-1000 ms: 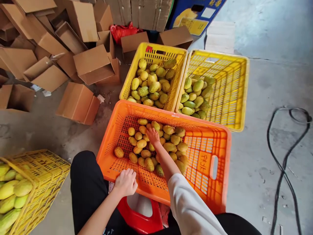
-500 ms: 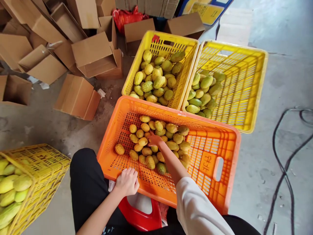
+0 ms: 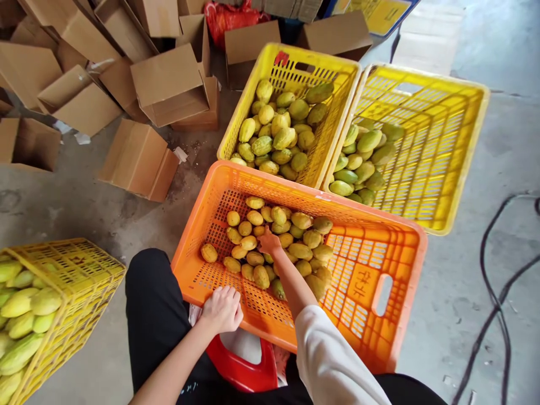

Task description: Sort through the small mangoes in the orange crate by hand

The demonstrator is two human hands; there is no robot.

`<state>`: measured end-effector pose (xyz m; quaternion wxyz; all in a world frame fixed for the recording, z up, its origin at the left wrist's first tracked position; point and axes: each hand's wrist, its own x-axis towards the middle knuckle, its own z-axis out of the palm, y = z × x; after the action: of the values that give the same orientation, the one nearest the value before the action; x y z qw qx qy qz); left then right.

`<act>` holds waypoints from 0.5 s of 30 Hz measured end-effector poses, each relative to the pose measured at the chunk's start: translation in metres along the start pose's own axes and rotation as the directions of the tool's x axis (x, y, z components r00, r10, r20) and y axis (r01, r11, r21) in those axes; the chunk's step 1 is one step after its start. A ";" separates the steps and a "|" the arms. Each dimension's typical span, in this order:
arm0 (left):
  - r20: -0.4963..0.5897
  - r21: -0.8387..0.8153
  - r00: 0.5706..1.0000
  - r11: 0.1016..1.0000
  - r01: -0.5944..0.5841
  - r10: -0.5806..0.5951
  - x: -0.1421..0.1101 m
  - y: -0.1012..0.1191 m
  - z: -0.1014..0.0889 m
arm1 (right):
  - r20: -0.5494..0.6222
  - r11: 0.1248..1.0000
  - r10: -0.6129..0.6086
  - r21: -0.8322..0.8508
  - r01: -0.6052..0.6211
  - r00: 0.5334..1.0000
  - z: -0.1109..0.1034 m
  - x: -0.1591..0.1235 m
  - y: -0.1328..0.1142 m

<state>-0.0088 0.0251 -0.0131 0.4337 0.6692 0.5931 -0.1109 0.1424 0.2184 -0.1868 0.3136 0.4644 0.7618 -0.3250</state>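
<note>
In front of my lap an orange plastic crate (image 3: 405, 315) stands tilted, with many oval yellow-green fruits (image 3: 301, 250) spread over its slotted bottom. They look like small papayas or mangoes; the exact kind is unclear. My left hand (image 3: 223, 309) is closed over the near rim of this crate, toward its left corner. Inside, my right hand (image 3: 270, 243) reaches down among the fruits with fingers stretched out, touching or just above them. No fruit shows lifted in it; the undersides of the fingers are hidden. One fruit (image 3: 208, 253) lies apart at the left.
Behind stand two yellow crates, the left one (image 3: 354, 84) and right one (image 3: 468, 163), both partly filled with similar fruits. Another yellow crate (image 3: 84, 281) of fruits stands at lower left. Cardboard boxes (image 3: 169, 81) litter the upper left. A black cable (image 3: 485, 332) lies on the right floor.
The view has shifted slightly, so the crates appear farther right. My right hand has moved a little among the fruits, its fingers now pointing more away from me. My left hand stays on the rim.
</note>
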 end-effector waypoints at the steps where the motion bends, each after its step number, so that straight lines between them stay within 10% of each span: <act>1: -0.020 0.013 1.000 1.000 -0.003 0.004 0.000 0.000 0.001 | 0.007 1.000 -0.003 0.031 0.003 1.000 0.000 -0.002 0.002; 8: -0.125 0.098 0.992 0.995 -0.020 0.032 -0.001 -0.001 0.003 | -0.144 0.884 -0.079 0.448 0.136 0.986 0.007 -0.045 0.031; 15: -0.213 0.033 0.976 0.999 -0.029 0.035 -0.003 -0.006 0.005 | -0.376 0.260 -0.126 0.880 0.397 0.918 0.011 -0.139 0.012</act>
<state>-0.0130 0.0186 -0.0171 0.3593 0.6931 0.6237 -0.0403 0.2071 0.1445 -0.0871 -0.1676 0.4589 0.5216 -0.6995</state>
